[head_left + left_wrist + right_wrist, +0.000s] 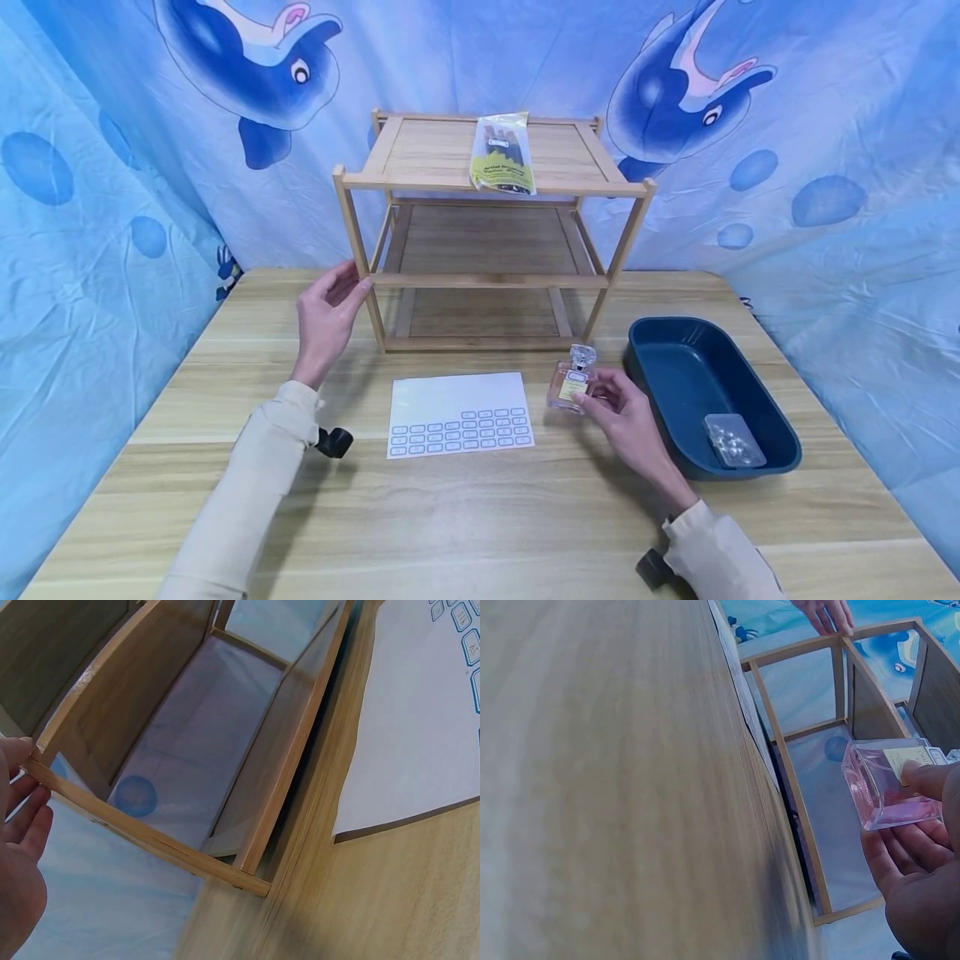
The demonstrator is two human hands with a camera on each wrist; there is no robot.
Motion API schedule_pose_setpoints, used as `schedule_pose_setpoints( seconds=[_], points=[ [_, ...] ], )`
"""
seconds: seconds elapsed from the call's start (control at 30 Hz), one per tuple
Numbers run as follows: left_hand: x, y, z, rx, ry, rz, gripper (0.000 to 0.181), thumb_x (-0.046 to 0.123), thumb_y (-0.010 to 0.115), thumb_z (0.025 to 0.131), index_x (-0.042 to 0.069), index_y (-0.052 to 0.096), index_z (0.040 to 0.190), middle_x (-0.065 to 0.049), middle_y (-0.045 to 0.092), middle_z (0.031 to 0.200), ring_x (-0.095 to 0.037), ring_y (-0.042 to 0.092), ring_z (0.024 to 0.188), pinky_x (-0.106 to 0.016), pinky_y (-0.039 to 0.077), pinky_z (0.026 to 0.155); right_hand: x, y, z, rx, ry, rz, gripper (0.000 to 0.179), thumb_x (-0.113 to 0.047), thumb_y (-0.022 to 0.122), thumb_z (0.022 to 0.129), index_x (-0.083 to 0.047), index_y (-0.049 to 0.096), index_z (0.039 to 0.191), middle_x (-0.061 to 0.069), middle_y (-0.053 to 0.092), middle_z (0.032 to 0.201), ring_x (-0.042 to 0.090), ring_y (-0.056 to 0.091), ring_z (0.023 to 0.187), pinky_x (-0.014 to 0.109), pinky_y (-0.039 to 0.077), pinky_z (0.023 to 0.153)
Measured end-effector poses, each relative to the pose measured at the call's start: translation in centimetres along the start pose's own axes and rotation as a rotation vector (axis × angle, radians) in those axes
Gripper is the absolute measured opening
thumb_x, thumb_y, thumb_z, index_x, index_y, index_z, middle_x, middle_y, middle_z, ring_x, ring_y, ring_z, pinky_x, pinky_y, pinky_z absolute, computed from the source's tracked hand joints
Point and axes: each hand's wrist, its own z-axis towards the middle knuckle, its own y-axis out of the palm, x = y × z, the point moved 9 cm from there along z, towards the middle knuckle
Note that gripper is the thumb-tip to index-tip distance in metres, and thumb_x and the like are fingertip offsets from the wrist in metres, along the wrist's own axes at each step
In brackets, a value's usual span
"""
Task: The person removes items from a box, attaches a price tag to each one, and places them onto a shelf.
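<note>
The bottle (568,387) is leaning slightly in the right hand (626,421), which is pinching it between thumb and fingers. It is hovering over the table (465,533), in front of the rack's lower right corner, with the clear stopper pointing up and away from the palm. Pinkish liquid is showing through the glass, and a pale label is facing the thumb.

The tub (678,375) is sitting just to the right of this hand; a clear box (733,442) of small round pieces is lying in its near end. The sheet (442,396) is lying flat left of the bottle, its rows of blue-outlined labels filling the nearer part.

Behind the sheet, the rack (487,281) is standing upright with three wooden shelves. The left hand (327,312) is gripping its front left post at the middle shelf, thumb in front and fingers behind. On the top shelf a pouch (501,154) is lying, its near end reaching over the front edge. A blue curtain (472,50) with dolphins is hanging behind everything.
</note>
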Motion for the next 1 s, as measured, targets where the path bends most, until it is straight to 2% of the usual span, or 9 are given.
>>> schedule_pose_setpoints(
  seconds=[0.27, 0.5, 1.0],
  points=[
    [-0.3, -0.1, 0.0, 0.004, -0.006, 0.003, 0.040, 0.013, 0.071, 0.100, -0.005, 0.064, 0.134, -0.025, 0.067, 0.129, -0.020, 0.067, 0.116, -0.027, 0.053, 0.100, -0.2, 0.1, 0.1, 0.001, 0.000, -0.005, 0.034, 0.003, 0.071, 0.095, 0.009, 0.058, 0.125, 0.026, 0.067, 0.111, 0.019, 0.067, 0.098, 0.020, 0.058, 0.084],
    [-0.3, -0.1, 0.0, -0.008, -0.024, 0.032, 0.041, 0.018, 0.073, 0.099, -0.001, 0.065, 0.134, -0.021, 0.067, 0.130, -0.021, 0.067, 0.118, -0.027, 0.053, 0.100, -0.8, 0.2, 0.5, 0.005, -0.012, 0.009, 0.034, 0.006, 0.071, 0.094, 0.010, 0.058, 0.125, 0.025, 0.066, 0.110, 0.014, 0.066, 0.096, 0.019, 0.058, 0.084],
    [-0.3, -0.4, -0.1, -0.007, -0.030, 0.056, 0.040, 0.020, 0.073, 0.099, 0.001, 0.067, 0.134, -0.019, 0.069, 0.129, -0.020, 0.068, 0.116, -0.025, 0.054, 0.098, -4.0, 1.1, 3.1, 0.001, -0.077, -0.037, 0.035, -0.002, 0.073, 0.096, 0.006, 0.059, 0.128, 0.021, 0.068, 0.113, 0.018, 0.065, 0.098, 0.019, 0.056, 0.089]
  ],
)
